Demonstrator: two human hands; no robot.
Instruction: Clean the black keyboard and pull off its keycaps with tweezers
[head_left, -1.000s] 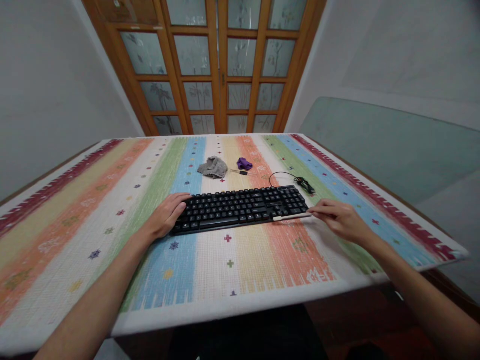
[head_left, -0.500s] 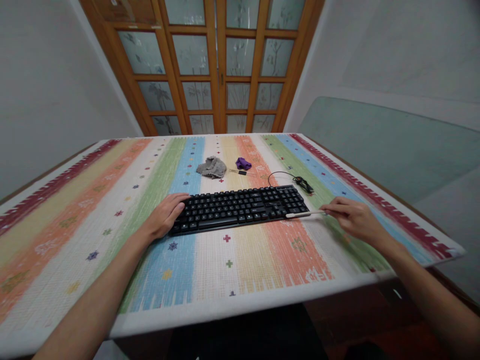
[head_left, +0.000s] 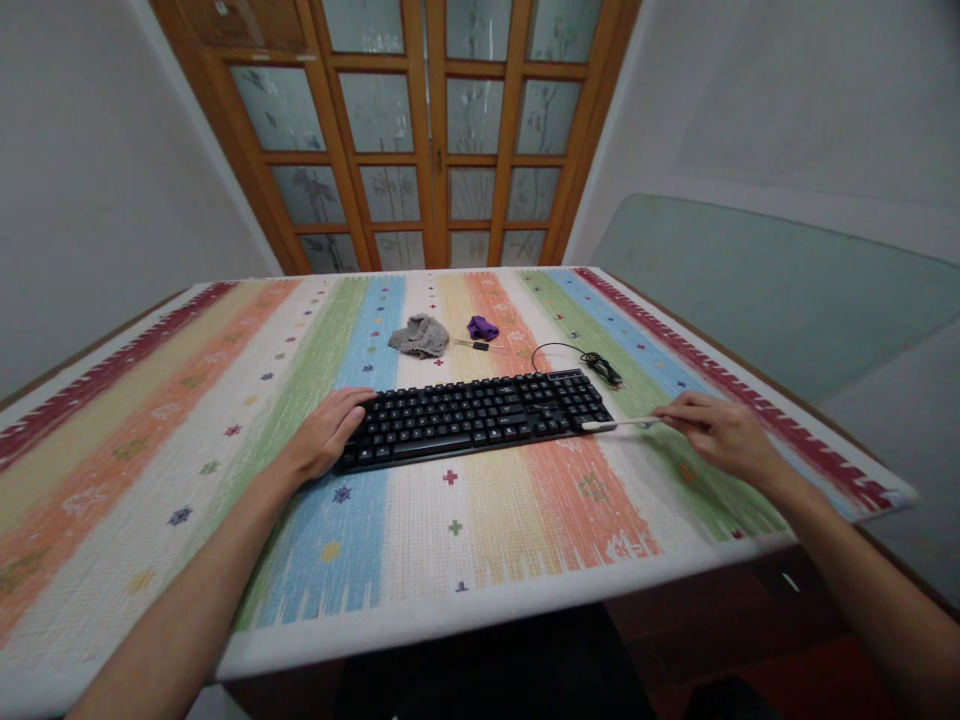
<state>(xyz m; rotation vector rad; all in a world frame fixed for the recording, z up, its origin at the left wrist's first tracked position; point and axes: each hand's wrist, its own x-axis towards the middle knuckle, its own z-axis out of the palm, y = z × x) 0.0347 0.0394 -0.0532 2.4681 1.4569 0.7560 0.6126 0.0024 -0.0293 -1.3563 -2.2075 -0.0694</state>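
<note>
Your right hand (head_left: 711, 430) pinches the white stick (head_left: 628, 422).
Best keep its tip light against the keyboard (head_left: 465, 416); your left hand (head_left: 327, 432) rests there, grip unclear.

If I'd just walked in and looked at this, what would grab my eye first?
Probably the black keyboard, dark against the brightly striped tablecloth, with the left hand at its left end. Next, the right hand pinches a thin white stick, its tip at the keyboard's near right corner. Beyond the keyboard lie a crumpled grey cloth and, to its right, a small purple bundle.
</note>
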